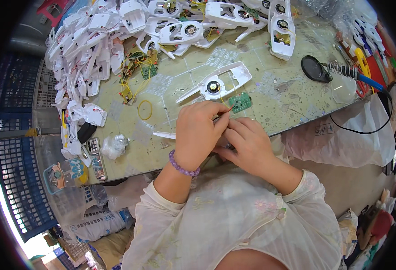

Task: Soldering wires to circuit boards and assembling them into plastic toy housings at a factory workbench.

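Worn greenish workbench (270, 110) in the head view, with a big heap of white plastic parts (83, 49) at far left, a row of white shells with round speakers (171, 36) along the back, and a tangle of boards and yellow wires (148, 70) between. At right, a soldering iron (373, 83) with blue handle, near a round black dish (312, 67). At centre, just beyond the hands, a single white shell (202, 87), lying open, with a speaker (213, 87) seated in it. Just below its wider end, a green circuit board (240, 103) on the bench, outside the shell, with a red wire (230, 108) at the left fingertips. Left hand (201, 123): thumb and forefinger pinched, apparently on that wire. Right hand (251, 144): fingers curled close against the left, contents hidden, cannot tell if grasping. Beside the left hand, a thin white strip (163, 134); farther left, a yellow rubber band (152, 110) and a clear plastic bundle (115, 146). Progress, as judged: partway. Done: speaker in place. Remaining: apparently wire work at the board, board not yet inside the shell, shell not yet closed.
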Motion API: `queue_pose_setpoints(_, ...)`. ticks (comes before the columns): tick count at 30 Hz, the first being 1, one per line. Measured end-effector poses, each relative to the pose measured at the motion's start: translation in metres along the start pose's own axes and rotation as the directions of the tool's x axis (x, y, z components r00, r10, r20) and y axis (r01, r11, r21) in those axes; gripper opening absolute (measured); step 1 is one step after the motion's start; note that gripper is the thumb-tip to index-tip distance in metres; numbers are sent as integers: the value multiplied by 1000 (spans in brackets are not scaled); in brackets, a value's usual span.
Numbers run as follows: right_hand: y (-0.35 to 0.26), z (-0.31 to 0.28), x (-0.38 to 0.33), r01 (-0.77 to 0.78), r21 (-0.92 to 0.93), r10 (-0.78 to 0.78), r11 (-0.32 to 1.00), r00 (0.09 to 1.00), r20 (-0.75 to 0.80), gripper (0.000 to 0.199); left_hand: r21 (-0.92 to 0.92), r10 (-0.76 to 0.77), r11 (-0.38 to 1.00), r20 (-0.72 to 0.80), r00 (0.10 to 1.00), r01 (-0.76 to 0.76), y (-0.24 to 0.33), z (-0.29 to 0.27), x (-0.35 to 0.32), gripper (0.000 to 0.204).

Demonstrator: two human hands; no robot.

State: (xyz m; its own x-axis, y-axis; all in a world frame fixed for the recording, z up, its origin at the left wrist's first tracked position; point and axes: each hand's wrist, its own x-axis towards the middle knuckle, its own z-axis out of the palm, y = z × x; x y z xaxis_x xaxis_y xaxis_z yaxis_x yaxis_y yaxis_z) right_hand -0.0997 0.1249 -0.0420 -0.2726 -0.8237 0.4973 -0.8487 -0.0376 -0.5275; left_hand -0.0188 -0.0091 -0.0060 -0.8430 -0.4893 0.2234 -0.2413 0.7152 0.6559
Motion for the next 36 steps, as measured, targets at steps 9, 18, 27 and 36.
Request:
queue_pose_setpoints(9,23,-27,15,-296,269,344,917,927,-152,19,-217,-91,971,32,995,96,1,1,0,12)
queue_pose_setpoints(18,19,-28,24,-542,529,568,653,813,133,14,-127,-27,991,17,999,29,1,7,-2,11)
queue_pose_setpoints(27,26,-15,14,-501,633,573,590,812,108,22,-148,-45,988,-4,999,44,-5,11,-3,11)
queue_pose_setpoints(36,21,-20,15,-339,284,350,897,937,12,23,-125,-55,991,-17,998,52,-6,9,-3,11)
